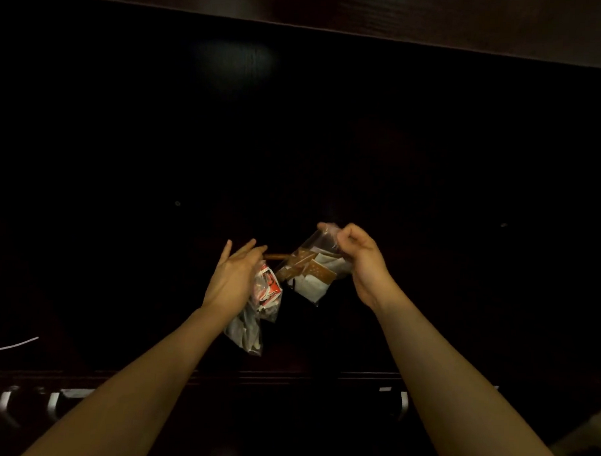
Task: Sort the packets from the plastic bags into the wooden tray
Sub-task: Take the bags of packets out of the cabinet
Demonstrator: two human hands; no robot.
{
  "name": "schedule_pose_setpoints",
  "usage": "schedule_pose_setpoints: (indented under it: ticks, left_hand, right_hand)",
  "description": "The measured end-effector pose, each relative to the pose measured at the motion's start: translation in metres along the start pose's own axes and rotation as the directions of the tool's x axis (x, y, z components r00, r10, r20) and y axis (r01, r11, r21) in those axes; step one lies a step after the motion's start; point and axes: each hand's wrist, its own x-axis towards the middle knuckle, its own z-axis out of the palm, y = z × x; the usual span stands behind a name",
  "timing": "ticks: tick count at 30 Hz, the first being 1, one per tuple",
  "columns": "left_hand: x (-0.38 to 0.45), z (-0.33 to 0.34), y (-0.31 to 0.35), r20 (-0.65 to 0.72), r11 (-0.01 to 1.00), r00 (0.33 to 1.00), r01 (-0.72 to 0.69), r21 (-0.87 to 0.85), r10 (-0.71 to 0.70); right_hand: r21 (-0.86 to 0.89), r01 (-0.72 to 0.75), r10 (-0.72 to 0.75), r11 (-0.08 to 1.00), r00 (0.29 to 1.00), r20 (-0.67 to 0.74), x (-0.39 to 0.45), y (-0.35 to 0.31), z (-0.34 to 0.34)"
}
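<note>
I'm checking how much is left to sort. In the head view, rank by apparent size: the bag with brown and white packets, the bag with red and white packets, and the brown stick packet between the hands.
1-2. Brown-and-white packet bag and red-and-white packet bag: look alike, and the left hand hides part of the second.
3. Brown stick packet, clearly smallest.

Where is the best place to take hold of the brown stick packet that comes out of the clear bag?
Probably the free end of the brown stick packet, pinched across its narrow width, coming from the left hand's side. It lies about level, pointing at that hand, while the right hand holds the clear bag by its top.
</note>
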Motion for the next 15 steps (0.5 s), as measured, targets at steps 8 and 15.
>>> schedule_pose_setpoints:
  ticks: [8, 15]
  left_hand:
    - [-0.002, -0.003, 0.011, -0.042, 0.993, 0.999, 0.001, 0.115, 0.004]
    - [-0.004, -0.008, 0.018, -0.002, 0.985, 0.999, 0.054, 0.163, -0.054]
  right_hand:
    - [-0.632, 0.219, -0.285, 0.744, 0.958, -0.004, 0.003, -0.006, 0.030]
    - [-0.230, 0.344, -0.400, 0.910, 0.874, -0.275, -0.012, -0.052, 0.044]
